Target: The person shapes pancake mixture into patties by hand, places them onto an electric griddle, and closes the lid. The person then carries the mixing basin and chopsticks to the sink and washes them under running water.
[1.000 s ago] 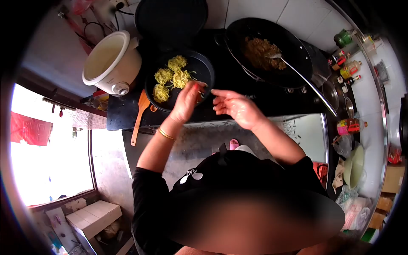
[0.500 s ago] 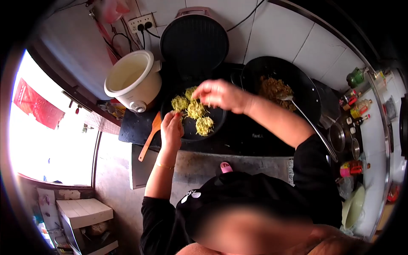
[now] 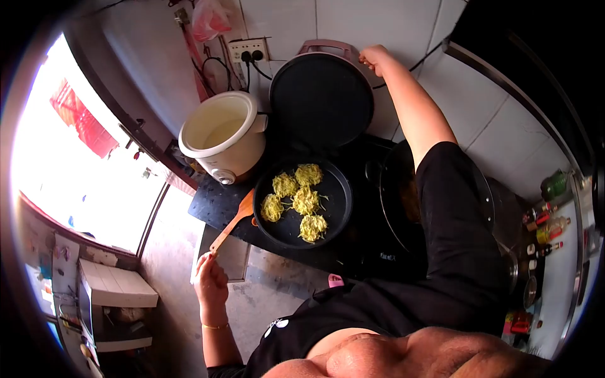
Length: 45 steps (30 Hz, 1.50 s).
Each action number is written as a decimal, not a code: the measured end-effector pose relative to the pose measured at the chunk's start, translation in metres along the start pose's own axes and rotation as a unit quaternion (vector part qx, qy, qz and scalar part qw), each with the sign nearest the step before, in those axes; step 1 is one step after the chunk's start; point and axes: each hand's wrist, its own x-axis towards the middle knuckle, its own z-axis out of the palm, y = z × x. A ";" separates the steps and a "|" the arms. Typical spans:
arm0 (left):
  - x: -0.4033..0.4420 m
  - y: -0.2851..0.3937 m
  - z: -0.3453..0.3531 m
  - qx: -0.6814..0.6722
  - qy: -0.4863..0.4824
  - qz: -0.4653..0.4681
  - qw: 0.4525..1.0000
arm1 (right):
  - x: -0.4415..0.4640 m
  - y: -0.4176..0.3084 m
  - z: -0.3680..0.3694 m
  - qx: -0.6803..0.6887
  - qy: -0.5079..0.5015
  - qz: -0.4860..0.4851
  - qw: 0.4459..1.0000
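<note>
Shredded yellow-green patties (image 3: 306,200), several of them, lie in the round black lower pan (image 3: 340,217) of an electric griddle. Its raised lid (image 3: 321,97) leans upright at the back, with a pink handle (image 3: 324,45) on top. My right hand (image 3: 375,58) is closed at the lid's upper right edge, its fingertips against the rim. Below the front left of the pan, my left hand (image 3: 211,277) has its fingers curled in. It is at the handle end of a wooden spatula (image 3: 236,214); whether it grips the handle or anything else is hidden.
A cream electric cooker (image 3: 224,151) stands left of the griddle. On the right, a black wok (image 3: 397,208) with brown food is partly covered by my right arm. A socket strip (image 3: 248,49) with plugs is on the wall; bottles (image 3: 549,230) line the right side.
My right hand has moved from over the patties up to the lid's edge. My left hand has drawn back from the pan to the spatula's handle end. The view has shifted.
</note>
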 end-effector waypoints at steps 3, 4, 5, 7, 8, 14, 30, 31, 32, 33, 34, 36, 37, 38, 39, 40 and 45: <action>-0.015 0.005 -0.013 0.006 0.033 0.015 0.999 | 0.016 0.001 0.012 0.052 -0.017 -0.008 0.998; -0.018 0.006 -0.015 0.003 0.048 0.016 0.999 | 0.020 0.000 0.016 0.063 -0.021 -0.010 0.998; -0.021 0.006 -0.018 0.001 0.063 0.017 0.998 | 0.023 0.000 0.019 0.074 -0.024 -0.010 0.997; -0.024 0.007 -0.022 -0.001 0.070 0.022 0.997 | 0.026 0.000 0.020 0.072 -0.020 -0.009 0.997; -0.024 0.007 -0.024 -0.001 0.071 0.023 0.997 | 0.028 -0.001 0.020 0.069 -0.018 -0.010 0.997; -0.024 0.008 -0.027 -0.005 0.058 0.032 0.998 | 0.031 -0.003 0.023 0.050 -0.058 -0.011 0.997; -0.017 0.023 -0.056 -0.019 0.038 0.027 0.999 | -0.056 -0.053 0.022 -0.051 -0.187 -0.088 0.977; -0.017 0.023 -0.058 -0.022 0.031 0.027 0.999 | -0.063 -0.054 0.023 -0.057 -0.192 -0.090 0.976; -0.016 0.025 -0.060 -0.024 0.024 0.027 0.999 | -0.072 -0.056 0.023 -0.062 -0.197 -0.091 0.974; -0.016 0.027 -0.062 -0.026 0.018 0.028 0.999 | -0.081 -0.057 0.022 -0.080 -0.210 -0.109 0.968; -0.017 0.029 -0.064 -0.025 0.023 0.020 0.999 | -0.090 -0.058 0.020 -0.097 -0.225 -0.125 0.961; -0.018 0.031 -0.071 -0.028 0.013 0.016 0.999 | -0.105 -0.057 0.017 -0.123 -0.270 -0.145 0.944; -0.018 0.032 -0.075 -0.029 0.009 0.013 0.999 | -0.114 -0.055 0.017 -0.130 -0.274 -0.158 0.940; -0.019 0.033 -0.080 -0.038 -0.003 0.009 0.999 | -0.128 -0.054 0.019 -0.137 -0.278 -0.169 0.936; -0.021 0.033 -0.084 -0.038 -0.006 0.008 0.999 | -0.145 -0.054 0.020 -0.143 -0.282 -0.180 0.932; -0.022 0.033 -0.091 -0.043 -0.007 0.004 0.999 | -0.164 -0.057 0.022 -0.181 -0.286 -0.181 0.923; -0.025 0.037 -0.114 -0.059 -0.040 -0.002 0.997 | -0.257 -0.044 0.056 -0.263 -0.319 -0.242 0.878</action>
